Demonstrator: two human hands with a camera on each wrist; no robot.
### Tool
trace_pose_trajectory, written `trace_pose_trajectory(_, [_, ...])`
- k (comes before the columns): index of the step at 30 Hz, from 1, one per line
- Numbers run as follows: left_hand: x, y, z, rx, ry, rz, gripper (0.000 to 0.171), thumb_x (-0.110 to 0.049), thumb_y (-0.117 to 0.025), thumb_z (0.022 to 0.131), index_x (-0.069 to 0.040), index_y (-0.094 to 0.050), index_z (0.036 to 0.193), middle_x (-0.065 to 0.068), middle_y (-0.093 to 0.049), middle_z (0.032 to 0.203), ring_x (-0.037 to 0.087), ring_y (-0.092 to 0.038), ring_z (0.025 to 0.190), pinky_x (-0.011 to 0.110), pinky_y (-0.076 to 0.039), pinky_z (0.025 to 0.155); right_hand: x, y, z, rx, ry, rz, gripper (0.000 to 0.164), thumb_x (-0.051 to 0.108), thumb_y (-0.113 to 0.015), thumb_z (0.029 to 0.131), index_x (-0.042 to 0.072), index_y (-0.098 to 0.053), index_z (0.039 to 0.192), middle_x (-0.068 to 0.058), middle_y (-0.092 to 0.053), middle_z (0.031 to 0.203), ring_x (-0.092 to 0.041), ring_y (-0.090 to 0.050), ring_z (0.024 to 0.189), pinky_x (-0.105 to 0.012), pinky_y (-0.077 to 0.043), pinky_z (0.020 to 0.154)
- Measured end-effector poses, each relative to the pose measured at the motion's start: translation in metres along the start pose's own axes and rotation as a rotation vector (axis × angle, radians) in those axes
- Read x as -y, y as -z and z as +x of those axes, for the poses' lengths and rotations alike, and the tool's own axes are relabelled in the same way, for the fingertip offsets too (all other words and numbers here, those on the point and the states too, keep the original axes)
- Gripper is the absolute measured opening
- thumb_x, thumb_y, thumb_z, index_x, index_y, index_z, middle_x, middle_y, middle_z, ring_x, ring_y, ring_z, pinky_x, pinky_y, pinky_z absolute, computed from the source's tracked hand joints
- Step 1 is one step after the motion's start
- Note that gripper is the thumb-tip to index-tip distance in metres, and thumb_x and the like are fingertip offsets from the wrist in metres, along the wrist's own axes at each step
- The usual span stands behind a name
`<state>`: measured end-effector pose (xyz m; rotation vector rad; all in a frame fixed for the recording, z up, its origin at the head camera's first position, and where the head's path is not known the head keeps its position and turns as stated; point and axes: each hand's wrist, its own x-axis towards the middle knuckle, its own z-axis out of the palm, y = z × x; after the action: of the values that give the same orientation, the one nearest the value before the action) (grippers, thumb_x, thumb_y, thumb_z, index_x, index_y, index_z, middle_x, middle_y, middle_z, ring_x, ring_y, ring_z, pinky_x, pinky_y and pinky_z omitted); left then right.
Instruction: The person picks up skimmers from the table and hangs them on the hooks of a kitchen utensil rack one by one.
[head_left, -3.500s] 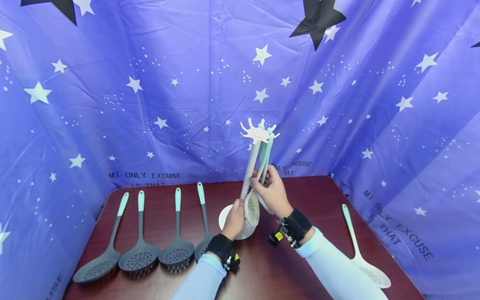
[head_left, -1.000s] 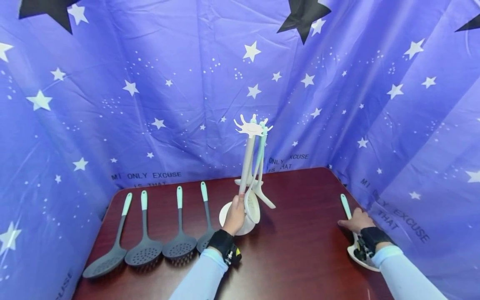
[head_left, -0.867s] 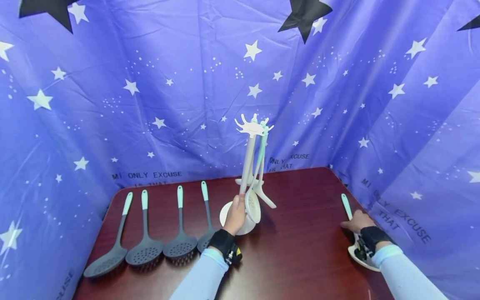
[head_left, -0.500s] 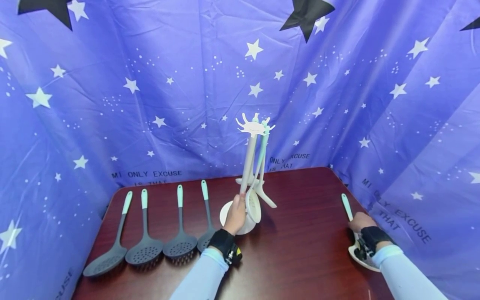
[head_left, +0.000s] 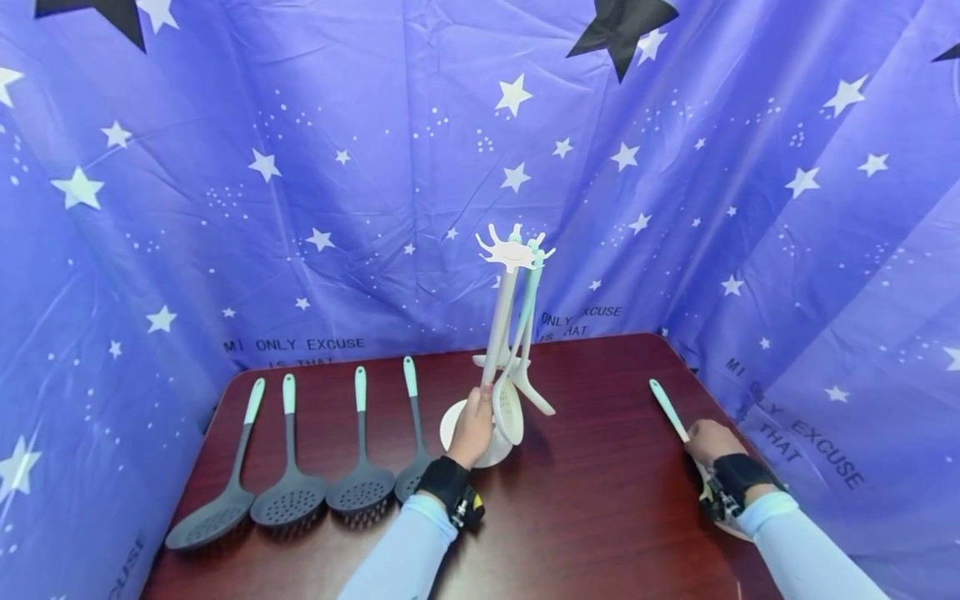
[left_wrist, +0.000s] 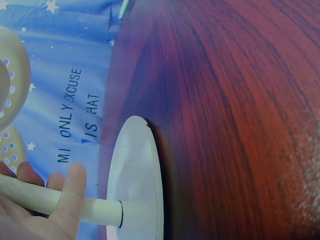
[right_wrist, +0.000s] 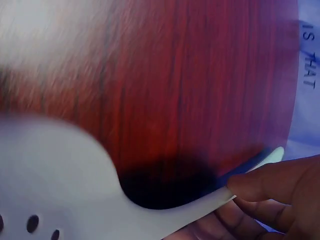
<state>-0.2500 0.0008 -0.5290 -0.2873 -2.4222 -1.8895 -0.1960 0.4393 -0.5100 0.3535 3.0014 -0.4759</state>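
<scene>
My left hand (head_left: 473, 429) grips the pole (head_left: 498, 333) of a white utensil stand low down, just above its round base (left_wrist: 134, 180). From the stand's hooked top (head_left: 513, 252) hang several pale utensils with mint handles, among them a perforated skimmer (head_left: 509, 417). At the table's right side my right hand (head_left: 712, 442) holds a white slotted spoon (head_left: 667, 408) with a mint handle. In the right wrist view the thumb and fingers pinch the spoon's neck, and its holed head (right_wrist: 60, 175) fills the lower left. The hand and wrist strap hide much of the spoon in the head view.
Several dark grey skimmers with mint handles lie in a row on the left of the table, including a leftmost skimmer (head_left: 212, 518) and one beside the left wrist (head_left: 411, 475). A starry blue curtain (head_left: 337, 208) encloses the dark red table (head_left: 592, 500).
My right hand has left the hanging utensils, gone to the slotted spoon at the right and taken hold of it. The spoon's handle end has since swung left. My left hand stays on the pole.
</scene>
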Motion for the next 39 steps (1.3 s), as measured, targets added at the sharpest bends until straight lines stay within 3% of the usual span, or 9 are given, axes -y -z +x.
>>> trace_pose_trajectory(7, [-0.001, 0.000, 0.002, 0.000, -0.013, 0.008, 0.052, -0.052, -0.029, 0.112, -0.008, -0.055, 0.104, 0.005, -0.053, 0.085, 0.018, -0.058, 0.081, 0.035, -0.054, 0.075, 0.031, -0.002, 0.002, -0.135, 0.082, 0.065, 0.022, 0.013, -0.065, 0.090, -0.004, -0.065, 0.104, -0.021, -0.069, 0.090, -0.034, -0.065, 0.079, -0.050, -0.051, 0.070])
trace_pose_trajectory(14, [-0.003, 0.001, 0.003, 0.006, -0.013, 0.017, 0.053, -0.053, -0.027, 0.112, -0.008, -0.055, 0.105, 0.006, -0.056, 0.088, 0.020, -0.059, 0.083, 0.035, -0.052, 0.077, 0.080, 0.000, 0.001, -0.249, 0.162, 0.243, 0.023, 0.012, -0.065, 0.094, 0.000, -0.066, 0.114, -0.011, -0.071, 0.090, -0.022, -0.063, 0.075, -0.035, -0.048, 0.068])
trace_pose_trajectory(18, [-0.005, 0.002, 0.002, 0.013, -0.006, 0.007, 0.054, -0.055, -0.026, 0.112, -0.009, -0.054, 0.105, 0.006, -0.055, 0.087, 0.020, -0.058, 0.083, 0.036, -0.052, 0.077, 0.106, 0.003, -0.004, -0.338, 0.238, 0.302, 0.025, 0.009, -0.064, 0.096, 0.002, -0.067, 0.119, -0.010, -0.071, 0.091, -0.020, -0.063, 0.077, -0.036, -0.050, 0.072])
trace_pose_trajectory(25, [-0.003, 0.001, 0.002, 0.013, -0.005, 0.000, 0.056, -0.056, -0.026, 0.111, -0.009, -0.055, 0.107, 0.005, -0.055, 0.088, 0.019, -0.059, 0.084, 0.037, -0.054, 0.078, 0.151, 0.011, -0.022, -0.435, 0.348, 0.464, 0.024, 0.004, -0.064, 0.099, 0.002, -0.067, 0.123, -0.011, -0.070, 0.092, -0.009, -0.060, 0.063, -0.026, -0.053, 0.053])
trace_pose_trajectory(34, [0.003, 0.000, 0.002, 0.010, 0.015, 0.013, 0.059, -0.060, -0.023, 0.110, -0.011, -0.054, 0.109, 0.005, -0.054, 0.086, 0.019, -0.058, 0.083, 0.037, -0.052, 0.079, 0.199, 0.027, -0.041, -0.623, 0.559, 0.524, 0.031, -0.001, -0.072, 0.095, 0.003, -0.068, 0.125, -0.007, -0.071, 0.096, -0.009, -0.064, 0.083, -0.014, -0.049, 0.069])
trace_pose_trajectory(39, [0.005, -0.002, 0.001, 0.008, 0.011, 0.016, 0.057, -0.057, -0.023, 0.111, -0.009, -0.053, 0.106, 0.006, -0.056, 0.085, 0.018, -0.057, 0.078, 0.036, -0.051, 0.076, 0.216, 0.035, -0.055, -0.678, 0.638, 0.544, 0.032, -0.002, -0.074, 0.093, 0.003, -0.069, 0.124, -0.007, -0.070, 0.097, -0.011, -0.064, 0.084, -0.013, -0.047, 0.065])
